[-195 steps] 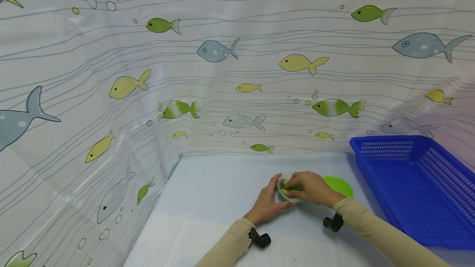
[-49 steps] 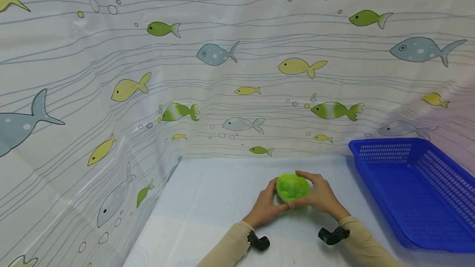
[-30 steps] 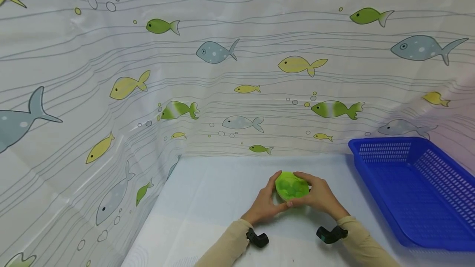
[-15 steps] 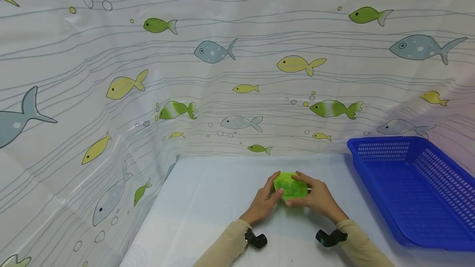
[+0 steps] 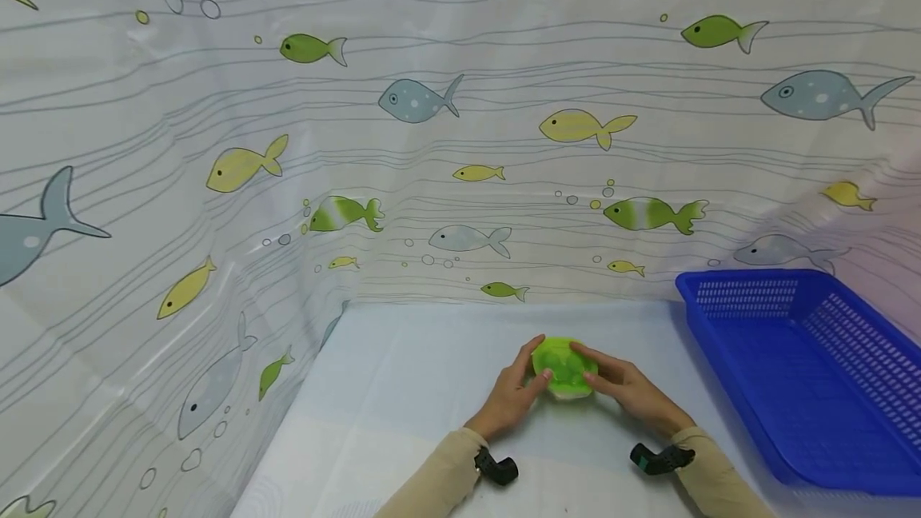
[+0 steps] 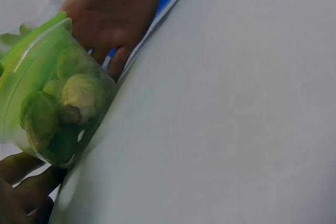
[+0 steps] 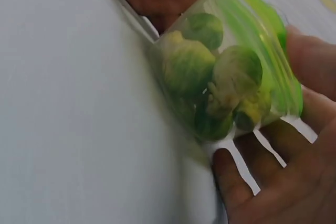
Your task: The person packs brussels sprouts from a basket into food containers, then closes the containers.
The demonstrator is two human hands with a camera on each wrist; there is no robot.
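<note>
A clear round plastic food container [image 7: 152, 51] stands on the white tabletop, with Brussels sprouts [image 7: 186, 69] visible through its wall. Its bright green lid [image 5: 564, 360] lies over the top. My left hand [image 5: 506, 400] grips the container from the left, thumb on the lid's near edge and fingers round the far side. From the right, my right hand [image 5: 636, 396] holds it with fingertips at the lid's far right and thumb at its near right edge. In the right wrist view the fingers of that hand curve along the container's side.
A large blue plastic basket [image 5: 799, 390] stands on the right of the table. Behind and to the left hangs a fish-patterned curtain [image 5: 460, 142]. Black wrist cameras sit on both sleeves.
Earlier my right hand was among the sprouts and the lid lay at the right; now the lid covers the container. Most recently the right thumb moved from the near side up to the right edge.
</note>
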